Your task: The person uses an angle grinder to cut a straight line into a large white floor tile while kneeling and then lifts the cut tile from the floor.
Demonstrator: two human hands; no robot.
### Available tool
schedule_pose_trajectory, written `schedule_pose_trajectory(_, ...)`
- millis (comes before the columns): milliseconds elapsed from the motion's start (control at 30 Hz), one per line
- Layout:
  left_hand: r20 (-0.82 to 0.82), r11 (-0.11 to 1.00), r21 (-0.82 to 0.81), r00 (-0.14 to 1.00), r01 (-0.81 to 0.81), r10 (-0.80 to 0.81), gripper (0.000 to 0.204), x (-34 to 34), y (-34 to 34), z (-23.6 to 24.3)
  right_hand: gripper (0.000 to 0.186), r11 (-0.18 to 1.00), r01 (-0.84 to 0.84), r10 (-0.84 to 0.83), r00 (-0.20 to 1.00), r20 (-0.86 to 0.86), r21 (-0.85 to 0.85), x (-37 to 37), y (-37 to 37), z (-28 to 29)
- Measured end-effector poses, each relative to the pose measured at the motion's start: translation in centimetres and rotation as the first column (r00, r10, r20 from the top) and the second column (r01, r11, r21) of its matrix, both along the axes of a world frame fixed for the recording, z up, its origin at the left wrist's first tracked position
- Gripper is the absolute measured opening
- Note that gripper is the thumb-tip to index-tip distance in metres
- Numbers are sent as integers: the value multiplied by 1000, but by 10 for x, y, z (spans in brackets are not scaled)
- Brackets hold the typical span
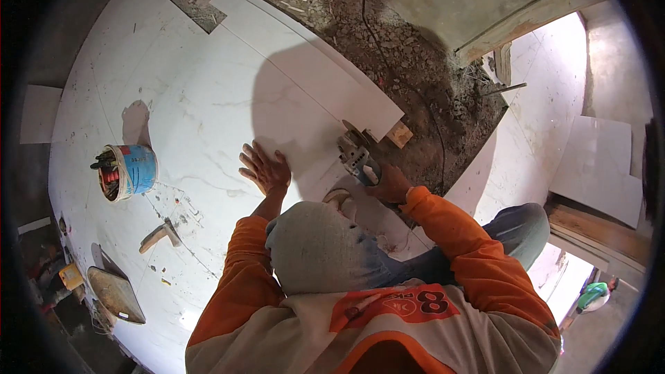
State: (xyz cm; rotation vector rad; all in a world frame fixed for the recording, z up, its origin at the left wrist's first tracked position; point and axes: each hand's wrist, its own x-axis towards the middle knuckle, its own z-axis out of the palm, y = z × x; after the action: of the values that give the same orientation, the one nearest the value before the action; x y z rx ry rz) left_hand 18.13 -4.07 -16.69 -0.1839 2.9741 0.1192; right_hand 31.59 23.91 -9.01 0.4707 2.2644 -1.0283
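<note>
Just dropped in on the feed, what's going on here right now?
A person in an orange-sleeved shirt crouches on a white tiled floor. The left hand lies flat, fingers spread, on a large white tile. The right hand grips an angle grinder, its disc at the tile's near edge, by a small wooden block. Beyond the tile is bare rubble. To the left stand a blue bucket of tools, a hammer and a trowel.
</note>
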Motion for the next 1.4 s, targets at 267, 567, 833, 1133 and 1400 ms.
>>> schedule_pose_trajectory(267,20,1000,-15,1000,-6,6,72,0,-1,2,83,1000,-7,9,998,-68,25,24,6,-3)
schedule_pose_trajectory(567,-26,1000,8,1000,13,-13,73,0,-7,-7,70,985,126,-149,965,-218,-117,7,35,35)
schedule_pose_trajectory(833,-120,1000,-5,993,-11,11,70,-51,-36,-14,70,988,100,-128,953,-275,-114,-119,37,50)
schedule_pose_trajectory(1133,-50,972,47,971,-232,234,70,-116,-33,4,79,997,-9,-13,963,-268,-80,-293,-39,-11)
schedule_pose_trajectory(1400,13,963,73,966,-260,260,74,-118,-37,4,81,995,-98,94,948,-303,2,-441,-105,-24)
